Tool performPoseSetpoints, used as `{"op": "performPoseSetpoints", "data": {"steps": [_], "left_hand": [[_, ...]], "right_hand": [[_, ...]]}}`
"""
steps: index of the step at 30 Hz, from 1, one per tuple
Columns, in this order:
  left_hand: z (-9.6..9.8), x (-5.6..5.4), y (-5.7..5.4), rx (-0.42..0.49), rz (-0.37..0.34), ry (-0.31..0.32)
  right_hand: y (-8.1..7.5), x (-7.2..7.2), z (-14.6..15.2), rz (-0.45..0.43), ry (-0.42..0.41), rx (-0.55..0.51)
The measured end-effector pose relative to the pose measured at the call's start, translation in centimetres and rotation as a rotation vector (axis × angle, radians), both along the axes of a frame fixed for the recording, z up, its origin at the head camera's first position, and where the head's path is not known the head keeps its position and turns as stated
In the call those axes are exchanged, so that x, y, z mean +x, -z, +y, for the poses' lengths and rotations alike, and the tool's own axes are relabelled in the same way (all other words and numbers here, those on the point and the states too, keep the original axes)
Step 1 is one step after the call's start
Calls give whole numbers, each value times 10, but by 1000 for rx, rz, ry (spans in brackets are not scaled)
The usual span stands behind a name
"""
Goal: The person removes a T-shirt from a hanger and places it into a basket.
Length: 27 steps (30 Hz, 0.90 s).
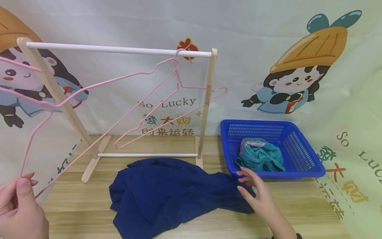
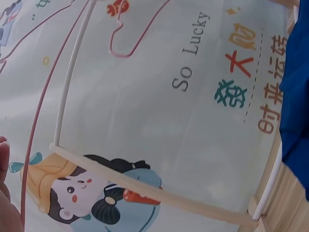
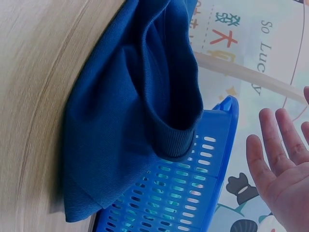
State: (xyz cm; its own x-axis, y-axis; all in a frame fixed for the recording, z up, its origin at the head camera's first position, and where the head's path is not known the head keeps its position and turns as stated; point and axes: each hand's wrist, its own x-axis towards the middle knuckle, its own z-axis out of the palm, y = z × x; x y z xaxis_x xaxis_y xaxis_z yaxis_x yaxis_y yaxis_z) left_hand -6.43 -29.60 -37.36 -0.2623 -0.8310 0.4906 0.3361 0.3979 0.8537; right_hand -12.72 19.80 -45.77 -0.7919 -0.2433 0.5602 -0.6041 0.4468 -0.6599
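Note:
My left hand [image 1: 25, 207] pinches one end of a pink clothes hanger [image 1: 119, 78] between thumb and fingers, at the left of the head view. Its hook points left, and its far end overlaps a second pink hanger [image 1: 194, 87] that hangs on the rack's white top bar. A crumpled navy garment [image 1: 167, 196] lies on the table below. Over the garment's right end is my right hand [image 1: 258, 192], fingers spread and slightly bent, holding nothing. The right wrist view shows the garment's ribbed opening [image 3: 176, 140] apart from the hand.
A wooden rack [image 1: 206, 99] with white bars stands at the back. Right of it sits a blue basket [image 1: 310, 171] with a bunched teal cloth [image 1: 262, 156] inside. A printed backdrop [image 1: 268, 20] closes off the back and the sides.

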Motion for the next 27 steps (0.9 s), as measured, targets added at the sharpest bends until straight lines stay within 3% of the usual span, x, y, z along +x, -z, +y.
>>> {"op": "performPoseSetpoints", "data": {"steps": [1,3,4,8,11,16,21,27], "left_hand": [[-3,0,-1,38,-7,-13],[-7,0,-3,66,-103,-54],[-8,0,-3,88,-115,-61],[-11,0,-6,145,-171,-59],[-12,0,-9,128,-238,-48],[-6,-5,-16,-20,-286,-13],[-2,-15,-25,-86,-311,24],[0,-33,-42,-337,-314,-24]], "right_hand": [[-1,0,0,1,1,0],[-3,1,-1,4,10,0],[-4,2,-1,5,18,-5],[-10,5,-5,8,49,-9],[-13,6,-6,4,53,3],[-14,8,-6,7,42,1],[-24,14,-10,2,40,-22],[-29,14,-11,6,35,-11]]}}
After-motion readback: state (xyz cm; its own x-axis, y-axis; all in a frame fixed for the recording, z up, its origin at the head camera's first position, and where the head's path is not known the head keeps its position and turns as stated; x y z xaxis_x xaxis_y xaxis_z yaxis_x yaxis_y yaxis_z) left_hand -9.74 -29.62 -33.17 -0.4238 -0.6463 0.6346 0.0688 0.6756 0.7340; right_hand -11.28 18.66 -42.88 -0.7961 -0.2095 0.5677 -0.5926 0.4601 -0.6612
